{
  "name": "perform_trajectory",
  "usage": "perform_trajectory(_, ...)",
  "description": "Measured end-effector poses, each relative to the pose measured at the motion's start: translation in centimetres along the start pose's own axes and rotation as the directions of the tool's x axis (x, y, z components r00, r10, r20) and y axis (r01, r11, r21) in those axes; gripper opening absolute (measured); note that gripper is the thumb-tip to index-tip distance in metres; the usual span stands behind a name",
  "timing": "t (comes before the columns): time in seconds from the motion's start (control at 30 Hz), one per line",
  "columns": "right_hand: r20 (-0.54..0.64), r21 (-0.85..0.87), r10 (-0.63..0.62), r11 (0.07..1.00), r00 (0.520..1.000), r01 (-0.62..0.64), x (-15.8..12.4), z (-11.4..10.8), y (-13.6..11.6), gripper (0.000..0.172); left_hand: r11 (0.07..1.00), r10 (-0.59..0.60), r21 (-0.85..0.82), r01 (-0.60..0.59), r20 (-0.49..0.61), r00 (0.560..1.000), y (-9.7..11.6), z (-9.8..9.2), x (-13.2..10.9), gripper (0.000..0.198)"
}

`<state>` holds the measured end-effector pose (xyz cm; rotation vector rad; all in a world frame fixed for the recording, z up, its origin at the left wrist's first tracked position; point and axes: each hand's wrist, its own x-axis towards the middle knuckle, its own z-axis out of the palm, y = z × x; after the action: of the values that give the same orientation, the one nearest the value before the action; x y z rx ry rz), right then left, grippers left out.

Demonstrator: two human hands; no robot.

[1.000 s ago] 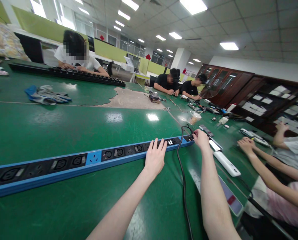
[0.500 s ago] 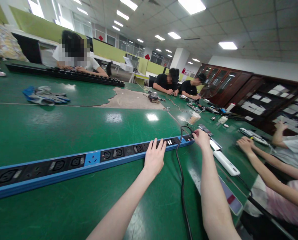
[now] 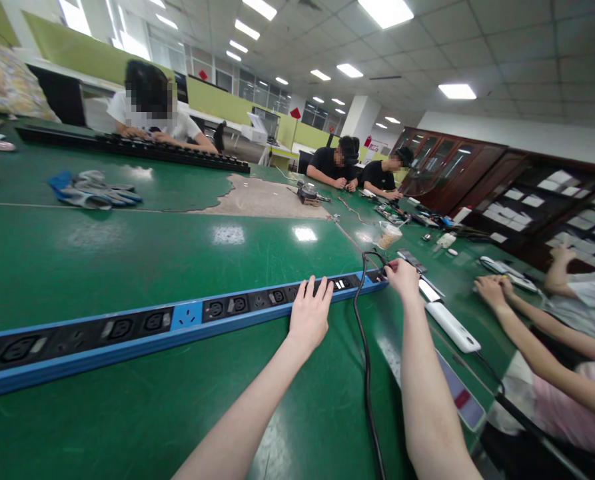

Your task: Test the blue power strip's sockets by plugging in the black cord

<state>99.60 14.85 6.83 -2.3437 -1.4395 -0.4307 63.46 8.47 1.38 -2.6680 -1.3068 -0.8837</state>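
A long blue power strip [image 3: 142,328] with black sockets lies across the green table [image 3: 127,260]. My left hand [image 3: 310,315] rests flat on the strip near its right part, fingers stretched out. My right hand [image 3: 402,277] is at the strip's right end, fingers pinched where a black cable [image 3: 365,360] enters it. The cable loops up by that end and runs back toward me between my forearms.
A white power strip [image 3: 452,327] lies right of my right arm. Another person's arms [image 3: 522,333] rest at the right edge. Gloves [image 3: 90,190] lie far left, a plastic cup [image 3: 388,235] beyond the strip. Other people sit at a black strip [image 3: 142,148] across the table.
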Motion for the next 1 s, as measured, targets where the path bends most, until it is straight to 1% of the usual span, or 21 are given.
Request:
perform_trajectory(0.17,0.032,-0.009,0.015,1.0,0.999,-0.015,-0.2,0.1,-0.3,0.029,1.0,0.0,0.004,0.0,-0.008,1.0,0.0,0.1,0.0,0.079)
perform_trajectory(0.3,0.041,-0.078,0.036,0.996,0.999,-0.033,-0.5,-0.4,-1.4,0.028,1.0,0.007,-0.005,-0.007,-0.018,1.0,-0.1,0.1,-0.1,0.081)
perform_trajectory(0.47,0.031,-0.137,0.034,0.99,0.999,-0.029,-0.9,-1.0,-3.1,0.028,1.0,0.007,-0.016,-0.008,-0.021,1.0,-0.1,0.1,-0.1,0.082)
perform_trajectory(0.6,0.07,-0.152,0.041,0.988,0.997,-0.03,-0.7,-0.8,-3.7,0.028,1.0,-0.001,-0.011,0.001,-0.018,1.0,-0.1,0.1,-0.1,0.078)
perform_trajectory(0.73,0.106,-0.166,0.063,0.985,0.992,-0.044,-0.2,-0.6,-3.1,0.03,1.0,-0.006,-0.006,0.005,-0.013,1.0,0.0,0.1,0.0,0.077)
perform_trajectory(0.87,0.106,-0.16,-0.013,0.987,0.994,0.03,0.7,-0.6,-1.8,0.03,1.0,-0.002,-0.003,0.002,-0.017,1.0,0.0,0.2,0.1,0.077)
perform_trajectory(1.0,0.159,-0.193,-0.056,0.977,0.986,0.087,2.3,-0.7,-1.3,0.028,1.0,-0.007,-0.009,0.007,-0.022,1.0,-0.1,0.3,0.1,0.079)
